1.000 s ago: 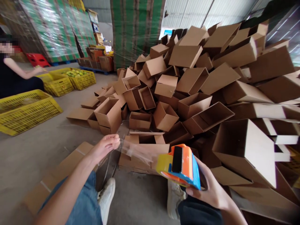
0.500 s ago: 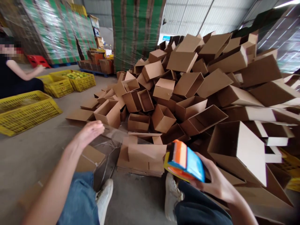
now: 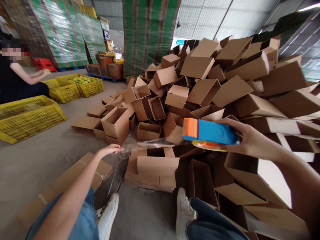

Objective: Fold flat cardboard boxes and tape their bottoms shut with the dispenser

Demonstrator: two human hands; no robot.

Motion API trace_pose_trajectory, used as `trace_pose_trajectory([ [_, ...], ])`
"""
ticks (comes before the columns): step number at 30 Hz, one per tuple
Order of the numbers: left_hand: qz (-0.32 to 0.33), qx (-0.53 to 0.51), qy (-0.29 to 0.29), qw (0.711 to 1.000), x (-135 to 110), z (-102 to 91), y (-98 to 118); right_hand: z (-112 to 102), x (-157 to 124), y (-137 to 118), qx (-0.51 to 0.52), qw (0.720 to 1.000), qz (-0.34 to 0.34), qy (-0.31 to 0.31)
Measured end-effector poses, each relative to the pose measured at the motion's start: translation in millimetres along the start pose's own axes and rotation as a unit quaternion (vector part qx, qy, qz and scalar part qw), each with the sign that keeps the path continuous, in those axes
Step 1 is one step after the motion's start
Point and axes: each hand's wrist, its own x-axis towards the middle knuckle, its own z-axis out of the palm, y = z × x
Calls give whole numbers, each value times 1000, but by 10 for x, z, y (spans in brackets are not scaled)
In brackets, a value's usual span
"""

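The right hand [image 3: 252, 141] clenches an orange-and-blue tape dispenser [image 3: 210, 131] (a yellow roll edge shows beneath it), and a strip of clear packing tape [image 3: 152, 144] stretches across to the pinching left hand [image 3: 110, 150], just above a cardboard carton [image 3: 157, 166] beside a heaped pile of cardboard boxes [image 3: 225, 80].

Yellow plastic crates [image 3: 32, 116], seated co-worker [image 3: 17, 78]
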Motion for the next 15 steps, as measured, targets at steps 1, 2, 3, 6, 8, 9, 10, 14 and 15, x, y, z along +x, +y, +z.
trace_pose_trajectory([
  [1,-1,7,5,1000,91,78,-110,0,131,-82,-15,1000,-17,-11],
  [2,-8,0,12,1000,169,154,-213,3,249,-163,-28,999,-27,-27],
  [3,-18,-17,30,999,235,228,-307,8,354,-244,-39,998,-28,-38],
  [6,-29,-46,65,996,364,438,-524,40,594,-491,-91,994,-29,-61],
  [8,-27,-54,69,996,410,557,-613,70,701,-650,-122,988,-45,-82],
  [9,-25,-58,70,996,428,609,-645,84,742,-723,-130,986,-56,-91],
  [10,-26,-62,69,995,445,654,-673,98,777,-793,-134,983,-68,-103],
  [14,-39,-75,51,995,537,790,-795,134,876,-1045,-134,973,-108,-151],
  [15,-40,-72,48,995,568,816,-836,141,889,-1106,-134,971,-112,-162],
])
